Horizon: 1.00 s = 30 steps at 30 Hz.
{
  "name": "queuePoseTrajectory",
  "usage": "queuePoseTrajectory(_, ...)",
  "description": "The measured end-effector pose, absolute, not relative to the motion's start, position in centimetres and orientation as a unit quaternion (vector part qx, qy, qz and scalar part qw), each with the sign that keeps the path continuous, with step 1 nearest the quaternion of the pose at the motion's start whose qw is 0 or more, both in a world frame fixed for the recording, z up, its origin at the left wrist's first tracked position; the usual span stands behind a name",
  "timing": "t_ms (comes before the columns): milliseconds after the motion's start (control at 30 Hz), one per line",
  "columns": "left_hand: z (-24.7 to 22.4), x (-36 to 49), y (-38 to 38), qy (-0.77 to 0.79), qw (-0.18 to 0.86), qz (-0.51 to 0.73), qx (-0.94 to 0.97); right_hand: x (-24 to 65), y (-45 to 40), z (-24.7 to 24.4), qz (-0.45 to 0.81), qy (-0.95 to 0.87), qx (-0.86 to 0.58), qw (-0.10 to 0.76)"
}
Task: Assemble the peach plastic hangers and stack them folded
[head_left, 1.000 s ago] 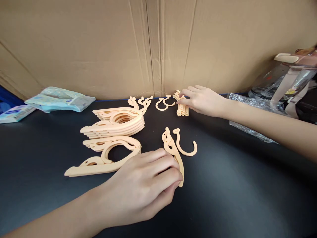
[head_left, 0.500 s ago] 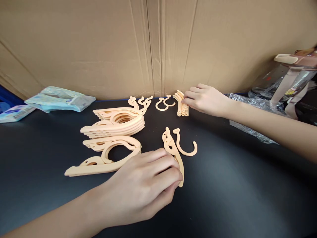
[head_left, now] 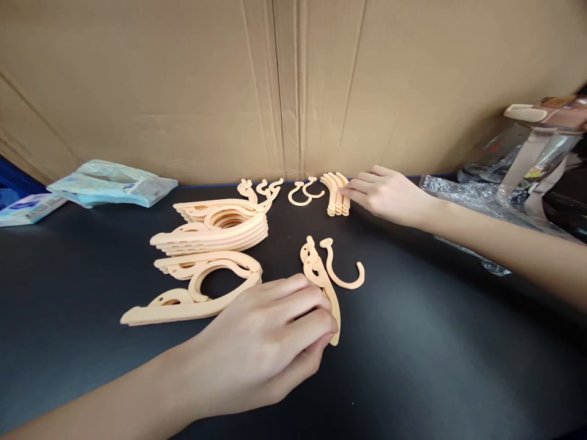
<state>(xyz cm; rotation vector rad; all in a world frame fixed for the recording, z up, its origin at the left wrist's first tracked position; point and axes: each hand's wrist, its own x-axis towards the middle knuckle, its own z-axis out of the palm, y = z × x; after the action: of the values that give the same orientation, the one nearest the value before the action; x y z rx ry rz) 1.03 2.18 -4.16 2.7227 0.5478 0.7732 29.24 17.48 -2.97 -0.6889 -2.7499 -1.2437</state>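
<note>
My left hand (head_left: 275, 342) is closed on a beige plastic folding hanger arm (head_left: 314, 272) on the black table, covering part of it. Just right of that arm lies a loose hanger hook (head_left: 343, 275). Toward the back, my right hand (head_left: 383, 195) has its fingers together at the right edge of a small pile of curved hanger arms (head_left: 334, 192); its fingertips press on the rightmost pieces. Two more hooks (head_left: 300, 192) lie left of this pile. A stack of folded hangers (head_left: 211, 238) sits left of centre, and nearer me more folded hangers (head_left: 183, 313) lie partly behind my left hand.
Tall cardboard (head_left: 183, 91) stands behind the black table (head_left: 413, 366). A light-blue soft pack (head_left: 110, 183) lies at the back left. On the right are crumpled clear plastic wrap (head_left: 463, 198) and a clear bottle with a pink lid (head_left: 550, 116).
My right hand has shifted slightly right and down at the pile, whose curved arms now lie more evenly. The clear wrap beside my right forearm moved a little. My left hand stayed still.
</note>
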Motion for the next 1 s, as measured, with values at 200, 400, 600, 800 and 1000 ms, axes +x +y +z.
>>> queuePoseTrajectory(200,-4.0,1.1,2.2,0.19,0.13,0.263,0.937,29.8,17.8,-3.3,-0.346,-0.901,-0.25,0.075)
queuePoseTrajectory(400,-4.1,1.0,2.2,0.191,0.128,0.262,0.937,30.1,18.0,-2.9,-0.302,-0.918,-0.246,0.076)
queuePoseTrajectory(600,-4.2,1.1,2.2,0.189,0.127,0.268,0.936,29.9,17.8,-2.4,-0.255,-0.931,-0.252,0.067)
queuePoseTrajectory(800,-4.1,1.2,2.3,0.195,0.126,0.259,0.938,30.0,17.9,-2.2,-0.198,-0.937,-0.285,0.046)
queuePoseTrajectory(1000,-4.1,1.1,2.2,0.191,0.117,0.265,0.938,30.7,17.8,-2.4,-0.17,-0.943,-0.281,0.049)
